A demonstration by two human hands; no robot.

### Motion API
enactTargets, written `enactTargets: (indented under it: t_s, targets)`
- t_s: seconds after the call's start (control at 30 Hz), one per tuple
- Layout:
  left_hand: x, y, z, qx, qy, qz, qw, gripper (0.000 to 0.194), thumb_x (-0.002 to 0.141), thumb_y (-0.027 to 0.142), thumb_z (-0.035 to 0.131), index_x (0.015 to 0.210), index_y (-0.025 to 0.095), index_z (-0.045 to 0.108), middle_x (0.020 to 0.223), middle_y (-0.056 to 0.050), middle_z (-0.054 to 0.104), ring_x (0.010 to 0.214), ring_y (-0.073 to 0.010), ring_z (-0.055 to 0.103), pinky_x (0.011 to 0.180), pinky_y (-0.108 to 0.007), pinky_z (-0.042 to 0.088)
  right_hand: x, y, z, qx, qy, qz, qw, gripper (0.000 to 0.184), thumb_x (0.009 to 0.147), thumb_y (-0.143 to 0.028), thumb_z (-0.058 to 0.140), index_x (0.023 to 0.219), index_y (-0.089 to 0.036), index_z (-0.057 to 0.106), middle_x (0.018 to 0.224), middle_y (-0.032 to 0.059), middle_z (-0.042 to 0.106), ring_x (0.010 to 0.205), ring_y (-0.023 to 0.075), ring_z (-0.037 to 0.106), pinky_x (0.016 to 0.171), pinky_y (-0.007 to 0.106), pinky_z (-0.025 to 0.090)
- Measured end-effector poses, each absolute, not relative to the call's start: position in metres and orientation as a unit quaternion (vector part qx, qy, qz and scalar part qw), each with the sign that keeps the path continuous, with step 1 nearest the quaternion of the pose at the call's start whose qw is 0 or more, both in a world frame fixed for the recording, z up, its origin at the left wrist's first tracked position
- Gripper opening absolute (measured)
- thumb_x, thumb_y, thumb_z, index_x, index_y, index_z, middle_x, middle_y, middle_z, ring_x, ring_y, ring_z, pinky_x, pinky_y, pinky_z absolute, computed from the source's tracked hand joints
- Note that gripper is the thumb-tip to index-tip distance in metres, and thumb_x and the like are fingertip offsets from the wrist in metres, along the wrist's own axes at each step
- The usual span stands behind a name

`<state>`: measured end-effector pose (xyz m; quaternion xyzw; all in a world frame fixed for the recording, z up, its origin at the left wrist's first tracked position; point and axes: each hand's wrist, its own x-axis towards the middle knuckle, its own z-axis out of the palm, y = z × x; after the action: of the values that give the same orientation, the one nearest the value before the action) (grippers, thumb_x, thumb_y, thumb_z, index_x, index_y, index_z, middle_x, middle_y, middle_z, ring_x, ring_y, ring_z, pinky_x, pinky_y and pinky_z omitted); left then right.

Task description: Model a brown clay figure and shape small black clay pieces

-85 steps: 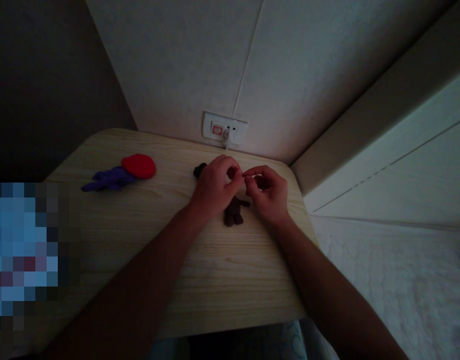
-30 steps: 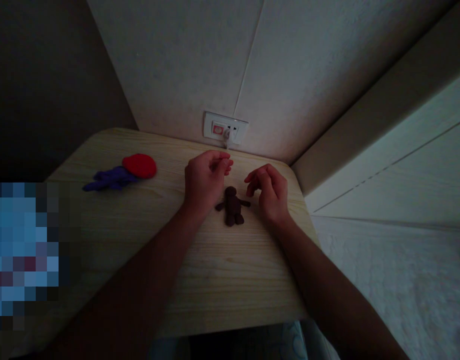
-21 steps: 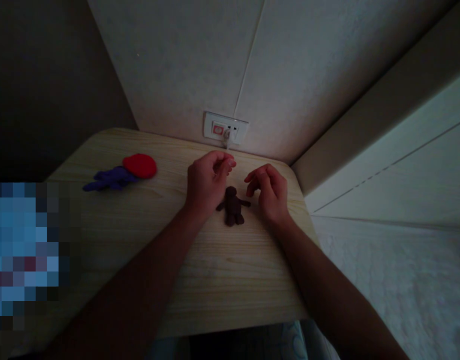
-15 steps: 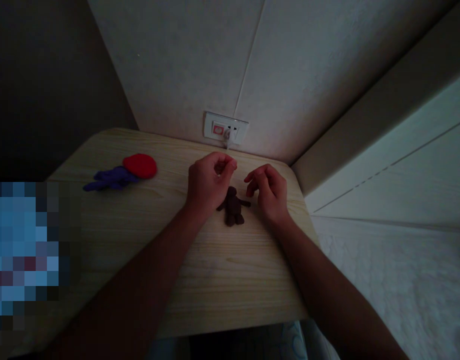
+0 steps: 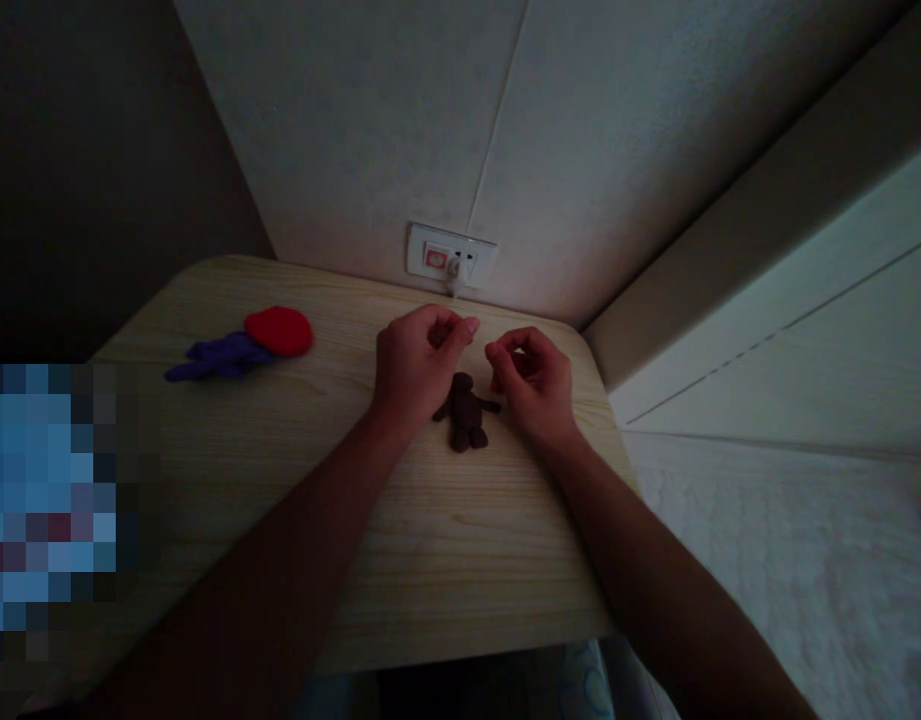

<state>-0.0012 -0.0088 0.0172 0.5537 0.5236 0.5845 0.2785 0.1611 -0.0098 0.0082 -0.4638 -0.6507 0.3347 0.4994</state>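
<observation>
A small brown clay figure [image 5: 467, 412] with a round head, two outstretched arms and short legs lies on the wooden tabletop [image 5: 460, 550]. My left hand [image 5: 419, 355] is above and left of its head, thumb and forefinger pinched together; whatever is between them is too small to make out. Just right of the figure's head, my right hand [image 5: 533, 378] is curled with thumb and forefinger touching at the tips. Any bit held there is hidden. The two hands are a short gap apart.
At the table's left lie a flat red clay disc [image 5: 278, 331] and a purple clay piece [image 5: 224, 358] touching it. A wall socket [image 5: 451, 255] with a plug sits behind the table. A white panel [image 5: 790, 300] stands close to the right edge.
My right hand's thumb and forefinger have closed together from a looser curl. The left hand holds nearly the same pinch, and the brown figure has stayed put.
</observation>
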Motion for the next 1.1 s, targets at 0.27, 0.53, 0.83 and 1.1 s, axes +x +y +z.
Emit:
enactTargets:
  t_s: [0.27, 0.53, 0.83, 1.1]
  targets:
    - [-0.0028, -0.0042, 0.0130, 0.537, 0.513, 0.601, 0.296, 0.029, 0.100, 0.041, 0.058, 0.084, 0.020, 0.070, 0.081, -0.005, 0.078, 0.071, -0.0159, 0.071, 0.069, -0.027, 0.054, 0.1585, -0.0101, 0.0120, -0.457, -0.638, 0.353, 0.509, 0.032, 0.098, -0.053, 0.062, 0.098, -0.021, 0.070, 0.090, 0.0026, 0.075, 0.052, 0.0088, 0.058, 0.049, 0.025, 0.046]
    - [-0.0027, -0.0058, 0.0167, 0.529, 0.512, 0.609, 0.296, 0.033, 0.102, 0.043, 0.054, 0.079, 0.021, 0.062, 0.076, -0.002, 0.073, 0.064, -0.0133, 0.067, 0.064, -0.025, 0.051, 0.1616, -0.0111, 0.0115, -0.469, -0.672, 0.308, 0.483, 0.025, 0.083, -0.045, 0.083, 0.082, -0.021, 0.078, 0.071, 0.0009, 0.070, 0.058, 0.0126, 0.056, 0.054, 0.027, 0.044]
    - [-0.0028, -0.0053, 0.0145, 0.533, 0.512, 0.607, 0.291, 0.032, 0.101, 0.043, 0.055, 0.078, 0.021, 0.062, 0.075, -0.002, 0.072, 0.063, -0.0135, 0.066, 0.064, -0.025, 0.051, 0.1596, -0.0103, 0.0106, -0.476, -0.640, 0.350, 0.490, 0.026, 0.080, -0.046, 0.085, 0.080, -0.021, 0.077, 0.073, 0.0016, 0.073, 0.059, 0.0129, 0.058, 0.055, 0.028, 0.047]
    - [-0.0023, -0.0049, 0.0155, 0.523, 0.517, 0.607, 0.300, 0.032, 0.101, 0.045, 0.055, 0.080, 0.022, 0.064, 0.076, -0.002, 0.073, 0.064, -0.0140, 0.066, 0.064, -0.026, 0.051, 0.1594, -0.0112, 0.0139, -0.465, -0.655, 0.334, 0.493, 0.041, 0.095, -0.061, 0.064, 0.081, -0.023, 0.067, 0.067, -0.0007, 0.067, 0.055, 0.0137, 0.059, 0.055, 0.028, 0.048]
